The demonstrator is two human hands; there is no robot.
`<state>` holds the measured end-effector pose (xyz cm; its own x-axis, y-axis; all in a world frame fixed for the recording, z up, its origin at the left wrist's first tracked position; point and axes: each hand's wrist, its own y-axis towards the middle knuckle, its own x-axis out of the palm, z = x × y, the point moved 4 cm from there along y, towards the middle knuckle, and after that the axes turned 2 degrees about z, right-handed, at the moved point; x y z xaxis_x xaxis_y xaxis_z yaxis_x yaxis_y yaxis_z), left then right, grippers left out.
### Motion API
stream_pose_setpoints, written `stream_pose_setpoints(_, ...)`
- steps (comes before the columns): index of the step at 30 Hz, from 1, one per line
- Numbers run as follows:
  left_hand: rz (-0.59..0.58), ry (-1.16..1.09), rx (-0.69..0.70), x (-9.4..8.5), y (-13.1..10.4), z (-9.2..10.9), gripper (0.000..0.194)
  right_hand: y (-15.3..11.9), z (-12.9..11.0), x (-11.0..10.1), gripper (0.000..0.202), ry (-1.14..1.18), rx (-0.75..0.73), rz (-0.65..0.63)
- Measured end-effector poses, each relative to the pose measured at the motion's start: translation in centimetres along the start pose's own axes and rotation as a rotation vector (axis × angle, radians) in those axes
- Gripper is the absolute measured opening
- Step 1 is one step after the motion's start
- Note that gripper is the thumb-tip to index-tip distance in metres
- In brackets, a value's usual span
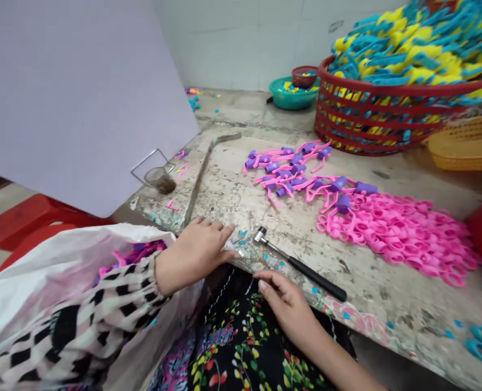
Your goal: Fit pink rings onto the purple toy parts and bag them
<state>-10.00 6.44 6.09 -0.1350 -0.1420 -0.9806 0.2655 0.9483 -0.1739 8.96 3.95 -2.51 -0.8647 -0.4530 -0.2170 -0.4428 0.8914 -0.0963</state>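
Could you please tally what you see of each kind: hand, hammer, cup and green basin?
Hand: 2 (left hand, right hand)
Hammer: 1
Cup: 1
Green basin: 1
Total: 5

This looks like a workshop. The surface (224, 190) is worn and stained, and a hammer (308, 271) lies on it near lots of pink rings (404, 231). A red basket (399, 91) is piled high with blue and yellow pieces (420, 49). Blue scraps (279, 265) lie about.
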Motion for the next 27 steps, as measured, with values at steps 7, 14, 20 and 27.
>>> stream_pose_setpoints(7,-0.094,0.019,0.103,2.2,2.6,2.0,0.045,-0.4,0.9,-2.1,0.023,-0.037,-0.014,0.081)
stream_pose_setpoints(14,-0.110,0.070,0.162,2.2,4.1,2.3,0.046,-0.4,2.1,-6.6,0.024,-0.407,-0.246,0.324)
stream_pose_setpoints(20,-0.032,0.084,0.247,1.6,7.6,2.6,0.044,-0.2,5.8,-9.0,0.043,-1.056,-0.325,0.552)
stream_pose_setpoints(27,0.128,0.030,0.213,1.5,14.5,2.2,0.057,0.2,6.6,-8.3,0.043,-1.216,-0.258,0.499)
